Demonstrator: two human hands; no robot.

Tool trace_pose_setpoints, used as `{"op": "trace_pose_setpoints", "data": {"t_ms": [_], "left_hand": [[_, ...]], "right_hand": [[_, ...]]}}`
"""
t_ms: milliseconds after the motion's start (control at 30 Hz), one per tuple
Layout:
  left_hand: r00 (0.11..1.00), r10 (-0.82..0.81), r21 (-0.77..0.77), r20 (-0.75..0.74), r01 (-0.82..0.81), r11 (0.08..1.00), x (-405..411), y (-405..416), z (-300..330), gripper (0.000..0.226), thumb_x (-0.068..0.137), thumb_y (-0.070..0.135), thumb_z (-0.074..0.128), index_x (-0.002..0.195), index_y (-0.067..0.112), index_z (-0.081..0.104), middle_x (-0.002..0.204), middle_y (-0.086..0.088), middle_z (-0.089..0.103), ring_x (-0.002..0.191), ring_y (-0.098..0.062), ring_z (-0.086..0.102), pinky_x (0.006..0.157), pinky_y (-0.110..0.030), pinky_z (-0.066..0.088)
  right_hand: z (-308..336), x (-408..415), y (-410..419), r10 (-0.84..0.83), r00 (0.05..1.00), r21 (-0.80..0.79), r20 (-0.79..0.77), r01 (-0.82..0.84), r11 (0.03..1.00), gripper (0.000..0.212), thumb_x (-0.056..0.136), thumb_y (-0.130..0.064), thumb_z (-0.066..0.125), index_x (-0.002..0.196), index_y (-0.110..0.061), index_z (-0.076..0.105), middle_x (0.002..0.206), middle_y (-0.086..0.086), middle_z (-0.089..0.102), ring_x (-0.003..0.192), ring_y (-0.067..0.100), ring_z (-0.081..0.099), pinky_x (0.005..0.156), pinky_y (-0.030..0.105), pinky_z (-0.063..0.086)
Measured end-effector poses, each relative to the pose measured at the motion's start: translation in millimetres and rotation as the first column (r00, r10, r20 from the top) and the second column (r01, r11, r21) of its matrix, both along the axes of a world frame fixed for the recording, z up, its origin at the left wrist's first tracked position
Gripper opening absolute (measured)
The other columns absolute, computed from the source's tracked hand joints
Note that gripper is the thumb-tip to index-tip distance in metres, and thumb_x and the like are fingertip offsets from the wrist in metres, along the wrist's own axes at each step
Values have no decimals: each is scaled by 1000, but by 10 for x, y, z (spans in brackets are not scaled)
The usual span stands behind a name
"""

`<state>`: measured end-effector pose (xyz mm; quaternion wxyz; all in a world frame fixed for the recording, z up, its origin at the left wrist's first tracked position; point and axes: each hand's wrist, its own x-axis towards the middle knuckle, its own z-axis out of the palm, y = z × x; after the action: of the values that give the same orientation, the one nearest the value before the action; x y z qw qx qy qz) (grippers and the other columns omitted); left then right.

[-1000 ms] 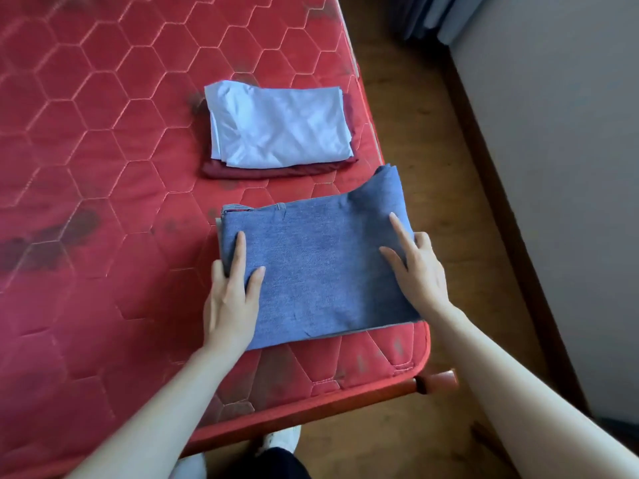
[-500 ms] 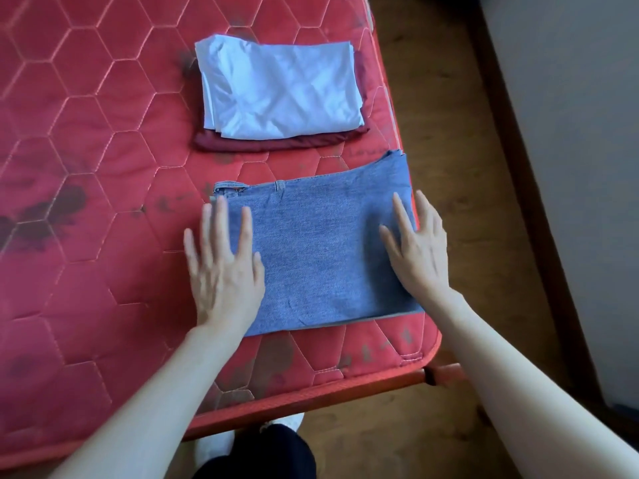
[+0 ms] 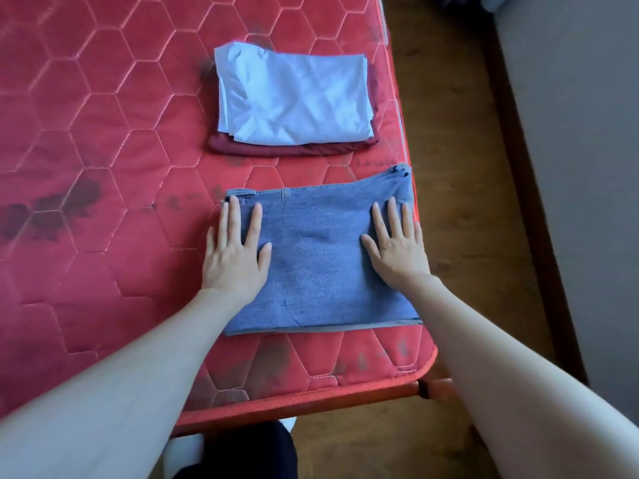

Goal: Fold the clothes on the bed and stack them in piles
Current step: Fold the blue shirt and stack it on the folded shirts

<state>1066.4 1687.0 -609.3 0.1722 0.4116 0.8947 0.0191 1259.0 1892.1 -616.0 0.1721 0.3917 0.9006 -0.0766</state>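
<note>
My left hand (image 3: 235, 252) lies flat, fingers straight and a little spread, on the left end of the folded jeans (image 3: 318, 261). My right hand (image 3: 397, 247) lies flat the same way on the right end. Neither hand grips; both press palm-down on the denim.

The jeans sit at the near right corner of the mattress (image 3: 86, 202), directly in front of me, between my two forearms. The folded shape is a rough rectangle with its long axis running left to right, across my line of reach. The waistband edge is the far edge; the fold's layered edges show at the near edge. The far right corner rides up slightly and reaches the mattress border.

The pile (image 3: 294, 102) lies straight beyond the jeans, further up the bed: a pale blue garment on top of a dark red one (image 3: 276, 148). A bare strip of mattress separates the pile from the jeans; they are near but not touching. The pile's long axis also runs left to right, parallel with the jeans.

Judgement: the jeans appear fully folded, with only smoothing in progress. Both hands are equally near. Whether the jeans join the pile or start a new one, the move is away from me, along the bed.
</note>
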Motion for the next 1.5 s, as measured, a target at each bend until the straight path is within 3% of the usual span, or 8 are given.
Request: {"op": "trace_pose_setpoints", "data": {"t_ms": [67,133,300,433,700,867,1100,1500], "left_hand": [[998,-59,-155,39,64,986,-99,30,242,69,100,46,28,152,24,-12,158,-12,-22,147,-24,-16,119,-46,8],[994,-72,-210,84,88,974,-193,24,647,61,101,43,28,154,23,6,161,-8,-13,148,-21,-11,120,-44,6],[995,27,48,-92,-23,999,-403,-384,1895,38,97,32,42,131,19,54,146,-3,42,137,-21,32,113,-41,21],[972,130,154,-193,-101,983,-684,-1078,2818,36,95,32,45,126,18,59,134,-2,53,127,-23,43,107,-40,28],[908,323,328,-265,-230,916,-923,-2930,3850,41,93,28,53,130,11,57,128,-8,57,122,-29,48,101,-46,34],[885,383,325,-266,-292,900,-885,-4050,3910,41,90,24,57,128,7,59,129,-13,57,123,-33,48,101,-50,35],[879,389,151,-275,-360,921,-1134,-5032,3678,50,95,29,50,141,11,45,147,-11,40,137,-30,33,108,-49,29],[904,332,96,-271,-317,943,-2929,-5067,3171,50,97,31,44,144,12,42,147,-8,41,138,-27,33,111,-47,24]], "right_hand": [[295,-121,-14,5,993,-52,117,1,999,62,101,-48,27,154,-21,8,161,5,3,148,25,-3,117,53,7],[713,-302,-123,46,993,-74,104,-39,996,53,101,-41,33,149,-19,25,154,6,24,146,22,11,116,52,11],[1963,-916,-721,204,965,22,-163,-204,979,34,99,-34,42,125,-20,56,130,0,53,130,21,40,112,39,22],[2913,-1435,-1407,263,896,110,-358,-240,965,28,96,-29,44,110,-18,66,113,1,63,116,23,51,98,36,32],[3978,-2065,-3178,307,778,167,-548,-258,952,30,97,-32,44,110,-12,63,112,5,63,117,27,51,100,40,32],[4059,-2163,-4196,320,778,124,-541,-303,945,37,98,-34,43,127,-14,56,129,4,56,130,23,41,109,41,29],[3805,-2495,-4924,334,799,44,-500,-362,931,45,98,-39,43,137,-17,47,141,4,44,140,22,27,113,46,25],[2944,-3986,-4931,275,885,-38,-376,-311,950,49,98,-41,43,141,-17,41,148,9,37,143,24,24,115,43,22]]}}
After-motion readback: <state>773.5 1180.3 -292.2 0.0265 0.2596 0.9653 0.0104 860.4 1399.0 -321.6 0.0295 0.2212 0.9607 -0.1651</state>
